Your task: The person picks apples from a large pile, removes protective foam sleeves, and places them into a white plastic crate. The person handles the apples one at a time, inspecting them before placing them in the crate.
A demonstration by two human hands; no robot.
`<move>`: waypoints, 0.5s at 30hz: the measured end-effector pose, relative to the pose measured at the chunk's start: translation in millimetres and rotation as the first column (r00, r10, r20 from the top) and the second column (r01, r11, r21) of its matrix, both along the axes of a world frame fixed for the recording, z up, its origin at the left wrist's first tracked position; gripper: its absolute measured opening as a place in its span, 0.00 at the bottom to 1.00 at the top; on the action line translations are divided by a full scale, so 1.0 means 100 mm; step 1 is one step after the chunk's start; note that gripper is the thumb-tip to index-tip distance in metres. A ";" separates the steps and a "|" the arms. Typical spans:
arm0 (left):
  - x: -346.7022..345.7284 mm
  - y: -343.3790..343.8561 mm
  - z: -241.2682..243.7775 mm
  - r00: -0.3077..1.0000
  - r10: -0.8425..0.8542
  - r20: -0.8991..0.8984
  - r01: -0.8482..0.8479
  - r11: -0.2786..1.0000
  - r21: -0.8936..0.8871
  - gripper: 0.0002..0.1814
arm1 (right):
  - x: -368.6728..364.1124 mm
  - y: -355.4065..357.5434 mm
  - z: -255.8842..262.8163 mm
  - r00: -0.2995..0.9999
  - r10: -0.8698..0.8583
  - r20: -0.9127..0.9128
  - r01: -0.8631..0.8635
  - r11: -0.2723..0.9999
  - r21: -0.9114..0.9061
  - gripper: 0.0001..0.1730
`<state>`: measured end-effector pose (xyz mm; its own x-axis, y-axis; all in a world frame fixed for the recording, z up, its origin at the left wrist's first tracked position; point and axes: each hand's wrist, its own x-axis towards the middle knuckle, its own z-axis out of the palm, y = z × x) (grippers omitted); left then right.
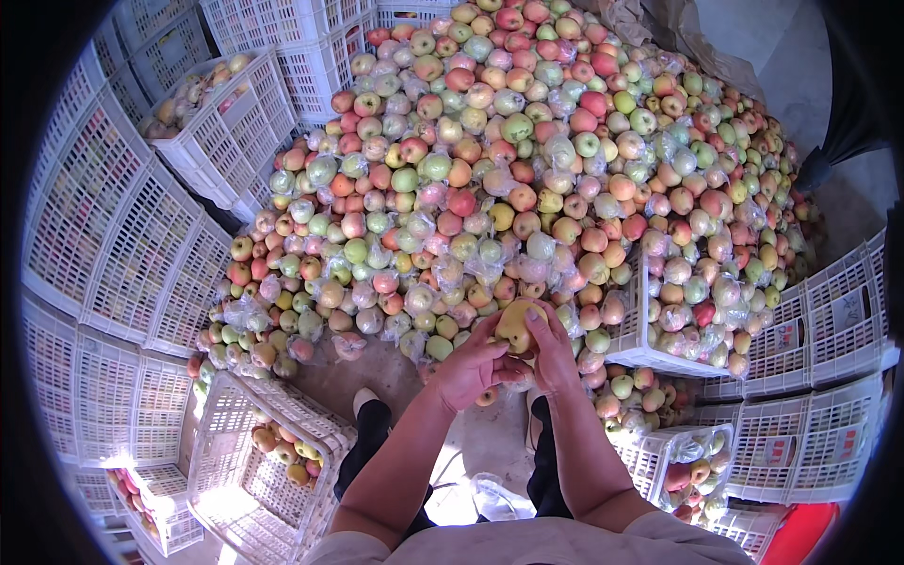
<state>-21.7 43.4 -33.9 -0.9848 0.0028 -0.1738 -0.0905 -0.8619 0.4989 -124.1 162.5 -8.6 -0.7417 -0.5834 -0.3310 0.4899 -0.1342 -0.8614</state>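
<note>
A yellow apple (514,326) is held up in front of me between my two hands. My right hand (554,352) grips it from the right, with the thumb lying across its upper side. At its lower left, the fingers of my left hand (465,366) touch and support it, palm turned partly up. A small dark spot shows on the apple's lower part. Beyond my hands spreads a large heap of apples (424,205), red, green and yellow, many wrapped in clear plastic bags.
At lower left, a tilted white plastic crate (265,494) holds several apples. Another crate (639,346), filled with bagged apples, stands in the heap at right. Stacked crates (120,233) line the left side, more crates (798,395) the right. Brown paper (713,49) lies at the back.
</note>
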 end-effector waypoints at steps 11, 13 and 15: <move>-0.01 0.00 -0.08 1.000 -0.005 -0.002 0.005 1.000 0.021 0.38 | 0.01 0.00 -0.05 0.986 0.065 -0.151 -0.054 0.995 0.080 0.25; 0.00 0.00 -0.08 1.000 0.000 0.012 0.000 1.000 0.015 0.38 | 0.02 -0.01 -0.04 0.979 0.086 -0.183 -0.068 0.992 0.106 0.26; 0.00 0.00 -0.07 1.000 0.004 0.020 -0.004 1.000 0.008 0.38 | 0.04 -0.01 0.00 0.978 0.093 -0.186 -0.076 0.992 0.097 0.27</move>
